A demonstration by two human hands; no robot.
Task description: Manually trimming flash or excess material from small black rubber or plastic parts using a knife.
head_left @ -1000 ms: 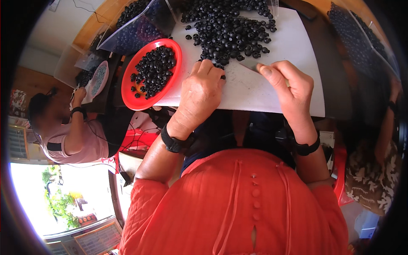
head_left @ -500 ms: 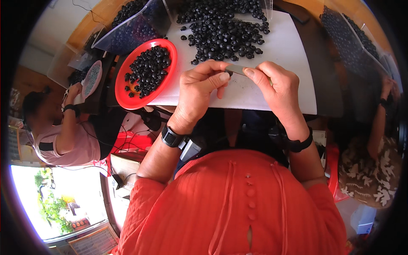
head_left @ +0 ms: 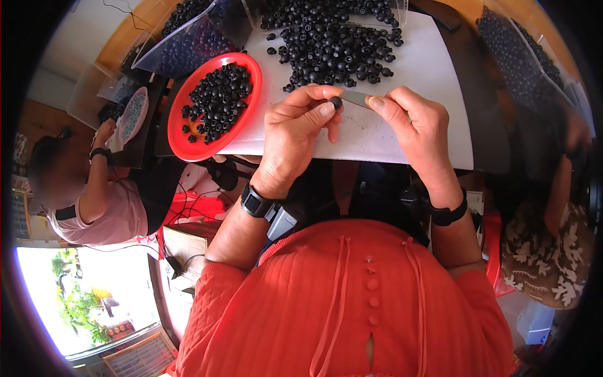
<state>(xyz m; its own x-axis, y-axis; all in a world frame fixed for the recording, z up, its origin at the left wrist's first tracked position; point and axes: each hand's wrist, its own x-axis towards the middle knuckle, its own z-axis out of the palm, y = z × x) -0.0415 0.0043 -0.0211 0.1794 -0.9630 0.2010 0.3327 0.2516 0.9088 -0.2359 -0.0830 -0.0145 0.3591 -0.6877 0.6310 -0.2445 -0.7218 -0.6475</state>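
Note:
Between the thumb and fingers of my left hand (head_left: 290,129) is one small round black part (head_left: 336,102). My right hand (head_left: 419,122) is closed on a small knife (head_left: 357,98) with a flat grey blade; its handle is mostly hidden in my fingers. The blade's tip points left and lies at the black part. Both hands are above the near side of a white board (head_left: 443,135). Just beyond them spreads a heap of loose black parts (head_left: 333,53), many with a knob or hole. To the left, a red oval plate (head_left: 178,119) holds more such parts.
Clear plastic bins (head_left: 188,53) of black parts stand at the far left, far middle and far right. A person (head_left: 94,195) at the left works beside a pale bowl (head_left: 134,116). Another person's patterned clothing (head_left: 546,251) shows at the right. Cables hang below the table.
My right hand has drawn slightly right with the knife, so the blade covers less of the black part. More of that part shows in my left hand.

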